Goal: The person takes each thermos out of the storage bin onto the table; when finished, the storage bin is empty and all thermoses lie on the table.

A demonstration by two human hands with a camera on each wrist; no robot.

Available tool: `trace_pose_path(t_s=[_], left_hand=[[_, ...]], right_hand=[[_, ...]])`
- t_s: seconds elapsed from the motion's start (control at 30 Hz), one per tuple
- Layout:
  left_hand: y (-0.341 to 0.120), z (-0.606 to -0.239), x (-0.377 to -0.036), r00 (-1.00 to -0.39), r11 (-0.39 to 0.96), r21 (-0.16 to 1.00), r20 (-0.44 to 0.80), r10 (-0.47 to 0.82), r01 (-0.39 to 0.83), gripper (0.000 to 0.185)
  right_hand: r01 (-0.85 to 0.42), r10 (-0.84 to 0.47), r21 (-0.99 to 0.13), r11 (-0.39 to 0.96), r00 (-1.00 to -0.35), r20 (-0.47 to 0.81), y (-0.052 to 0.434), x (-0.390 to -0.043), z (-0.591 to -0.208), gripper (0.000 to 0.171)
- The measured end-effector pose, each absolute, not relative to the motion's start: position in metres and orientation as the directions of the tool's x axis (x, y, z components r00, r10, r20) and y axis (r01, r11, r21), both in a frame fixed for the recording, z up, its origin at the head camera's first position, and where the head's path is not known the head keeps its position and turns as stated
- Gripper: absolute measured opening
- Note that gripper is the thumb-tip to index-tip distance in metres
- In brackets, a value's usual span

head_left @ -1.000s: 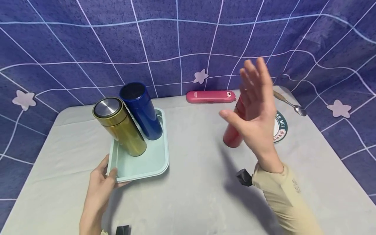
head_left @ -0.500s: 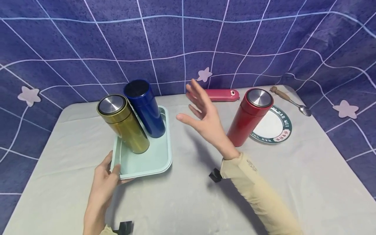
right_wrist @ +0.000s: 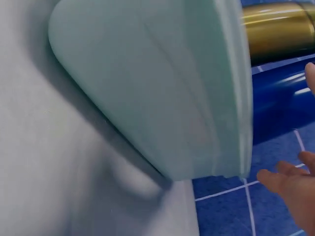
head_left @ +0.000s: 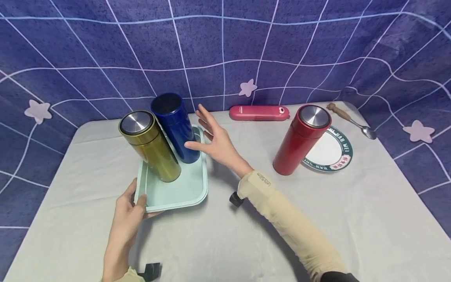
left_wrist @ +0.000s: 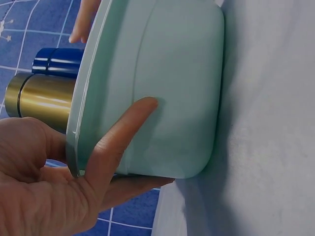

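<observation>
A pale mint-green plastic tray with raised walls stands at the left of the table. In it are a gold thermos with a steel-topped lid and, just behind, a blue thermos with a dark lid; both are upright. My left hand grips the tray's near-left corner by the rim, fingers against the outer wall in the left wrist view. My right hand is spread beside the blue thermos, on its right, fingers extended. Its thumb overlaps the thermos in the head view; whether it touches I cannot tell.
On the right a red thermos stands upright, in front of a white plate with a green lettered rim. A wooden-handled spoon lies behind the plate. A red-pink case lies along the back edge by the blue patterned cloth.
My right hand has moved left from in front of the red thermos to beside the blue thermos. The left hand keeps its hold on the tray; the head view has shifted slightly.
</observation>
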State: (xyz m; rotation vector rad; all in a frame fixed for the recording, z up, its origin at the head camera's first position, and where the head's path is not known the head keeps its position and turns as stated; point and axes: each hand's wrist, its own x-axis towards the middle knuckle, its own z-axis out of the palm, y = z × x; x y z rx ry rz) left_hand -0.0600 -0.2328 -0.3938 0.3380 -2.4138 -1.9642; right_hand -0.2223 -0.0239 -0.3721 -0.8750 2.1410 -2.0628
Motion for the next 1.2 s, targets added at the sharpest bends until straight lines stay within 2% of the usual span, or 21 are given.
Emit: trace_pose_path(t_s=[0.23, 0.47, 0.77, 1.0, 1.2], left_hand=[[-0.233, -0.395, -0.062, -0.978, 0.157, 0.977, -0.115, -0.171, -0.143, 0.054], [-0.232, -0.395, -0.063, -0.976, 0.134, 0.978, -0.134, -0.169, -0.158, 0.055], [-0.234, -0.394, -0.061, -0.974, 0.128, 0.976, -0.151, -0.172, -0.174, 0.055], [-0.235, -0.395, -0.060, -0.971, 0.151, 0.969, -0.167, -0.170, -0.193, 0.056], [-0.233, -0.395, -0.061, -0.975, 0.146, 0.975, -0.145, -0.168, -0.170, 0.056]], right_hand=[[-0.406, -0.450, -0.913, -0.042, -0.808, 0.380, -0.047, -0.238, -0.384, 0.096], [-0.467, -0.412, -0.880, 0.087, -0.821, 0.395, -0.056, -0.240, -0.386, 0.088], [-0.453, -0.336, -0.885, 0.103, -0.854, 0.398, -0.060, -0.234, -0.385, 0.080], [-0.407, -0.255, -0.912, 0.039, -0.887, 0.385, -0.050, -0.229, -0.373, 0.075], [-0.425, -0.208, -0.904, -0.044, -0.881, 0.425, -0.038, -0.224, -0.353, 0.068]])
